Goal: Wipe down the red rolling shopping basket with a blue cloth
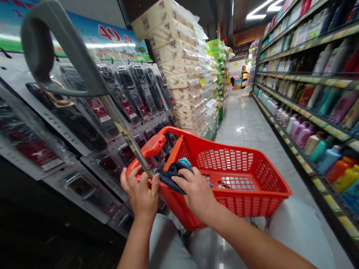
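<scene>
A red plastic shopping basket (239, 197) with perforated walls stands low in front of me. From its near left end a metal pole (132, 142) rises to a grey loop handle (73, 48) at the upper left. My left hand (143, 192) is wrapped round the red rim at the foot of the pole. My right hand (196, 192) presses on a dark blue cloth (170, 179) with its fingers bent over it, at the basket's near left corner. A bit of light blue shows at the cloth's top.
Packaged belts (128, 89) hang on a rack at the left. Stacked tissue packs (184, 72) rise behind the basket. Shelves of bottles (315, 119) line the right side. A grey tiled aisle floor (239, 117) runs between them. My knees flank the basket.
</scene>
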Available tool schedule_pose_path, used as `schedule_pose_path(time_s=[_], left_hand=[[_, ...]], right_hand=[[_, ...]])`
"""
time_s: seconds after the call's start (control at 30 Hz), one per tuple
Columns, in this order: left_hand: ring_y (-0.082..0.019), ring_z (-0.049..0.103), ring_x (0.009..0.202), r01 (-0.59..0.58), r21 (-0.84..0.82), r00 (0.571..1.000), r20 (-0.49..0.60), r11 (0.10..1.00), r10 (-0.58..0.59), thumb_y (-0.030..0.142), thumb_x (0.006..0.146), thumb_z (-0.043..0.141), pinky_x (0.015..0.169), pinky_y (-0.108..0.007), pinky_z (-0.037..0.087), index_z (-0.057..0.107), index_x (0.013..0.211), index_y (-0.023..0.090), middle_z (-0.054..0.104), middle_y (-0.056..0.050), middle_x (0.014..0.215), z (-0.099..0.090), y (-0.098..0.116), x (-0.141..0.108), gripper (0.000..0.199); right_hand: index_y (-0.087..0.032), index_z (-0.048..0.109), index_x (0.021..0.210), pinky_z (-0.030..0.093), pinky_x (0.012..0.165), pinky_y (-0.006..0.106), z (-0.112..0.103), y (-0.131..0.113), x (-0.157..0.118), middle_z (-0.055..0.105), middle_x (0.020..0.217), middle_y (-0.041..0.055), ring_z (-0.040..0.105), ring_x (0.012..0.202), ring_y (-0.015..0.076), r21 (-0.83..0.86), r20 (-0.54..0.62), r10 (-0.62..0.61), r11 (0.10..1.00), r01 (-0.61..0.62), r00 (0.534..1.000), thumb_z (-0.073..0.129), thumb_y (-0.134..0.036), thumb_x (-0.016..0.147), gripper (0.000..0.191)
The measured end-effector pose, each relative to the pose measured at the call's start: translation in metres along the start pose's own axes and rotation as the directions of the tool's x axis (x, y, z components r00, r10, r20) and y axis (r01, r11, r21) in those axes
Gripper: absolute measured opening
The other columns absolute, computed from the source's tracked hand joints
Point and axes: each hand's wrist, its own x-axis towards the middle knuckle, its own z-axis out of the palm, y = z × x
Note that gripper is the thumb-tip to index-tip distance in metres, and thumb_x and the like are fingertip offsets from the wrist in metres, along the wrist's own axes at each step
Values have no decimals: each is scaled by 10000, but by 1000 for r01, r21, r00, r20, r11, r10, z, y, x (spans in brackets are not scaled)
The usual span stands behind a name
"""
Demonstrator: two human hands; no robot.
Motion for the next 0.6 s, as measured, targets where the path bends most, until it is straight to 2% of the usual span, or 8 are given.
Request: schedule_pose_path(time_s=[0.1, 0.2, 0.27, 0.33, 0.4, 0.5, 0.53, 0.6], left_hand=[[-368, 227, 1491, -3, -11, 999, -33, 1000, 3, 450, 931, 532, 1221, -572, 228, 626, 811, 194, 497, -148, 1315, 1, 1, 3, 297], [-377, 254, 1482, 15, -33, 998, -58, 999, -16, 465, 882, 595, 1221, -586, 231, 598, 749, 207, 511, -135, 1297, 3, 6, 7, 290], [-384, 269, 1482, 22, -65, 997, -78, 998, -27, 453, 876, 602, 1223, -591, 235, 587, 739, 207, 510, -137, 1313, 6, 9, 11, 282], [-393, 276, 1486, 23, -95, 997, -71, 995, -30, 438, 878, 606, 1229, -593, 229, 586, 747, 203, 496, -135, 1355, 11, 8, 14, 270], [-397, 286, 1490, 18, -116, 998, -60, 993, -26, 424, 880, 615, 1242, -588, 210, 600, 773, 199, 482, -118, 1402, 18, 4, 20, 250], [-402, 238, 1523, 18, -134, 1000, -15, 991, -20, 389, 898, 610, 1263, -581, 166, 649, 969, 198, 382, -75, 1557, 30, -4, 28, 207], [-406, 200, 1539, 39, -154, 999, -7, 987, -41, 378, 897, 612, 1268, -580, 154, 636, 1095, 204, 315, -67, 1617, 34, -6, 31, 264], [-403, 125, 1561, 151, -213, 989, 24, 965, -149, 377, 894, 614, 1271, -572, 153, 495, 1376, 214, 156, -87, 1697, 42, -3, 32, 523]], right_hand=[[-256, 694, 1281, 510, 947, 433, -14, 48, -49, 645, 1316, 71, 505, 1098, 278, -100, -51, 52, 993, -57, 997, 479, 19, 800, 595], [-249, 727, 1222, 510, 954, 439, -43, 109, -92, 664, 1271, 78, 528, 1084, 274, -197, -34, 177, 964, -180, 984, 500, 10, 764, 573], [-251, 742, 1198, 511, 947, 443, -67, 144, -115, 674, 1253, 78, 546, 1077, 281, -284, -44, 306, 909, -306, 951, 516, -20, 775, 532], [-243, 759, 1167, 516, 926, 441, -86, 167, -134, 685, 1225, 85, 569, 1055, 286, -354, -81, 437, 827, -436, 896, 534, -69, 806, 460], [-237, 765, 1152, 520, 909, 428, -99, 177, -148, 694, 1194, 90, 592, 1016, 276, -374, -111, 515, 771, -515, 850, 545, -119, 834, 404], [-254, 757, 1160, 519, 905, 404, -104, 175, -162, 692, 1176, 78, 613, 989, 252, -341, -103, 521, 782, -522, 847, 545, -151, 843, 395], [-260, 754, 1162, 518, 912, 400, -103, 173, -166, 689, 1172, 75, 617, 996, 247, -323, -110, 514, 791, -520, 850, 541, -158, 843, 396], [-257, 749, 1156, 519, 917, 397, -100, 171, -173, 679, 1158, 78, 627, 1015, 246, -290, -183, 530, 776, -561, 828, 528, -193, 855, 379]])
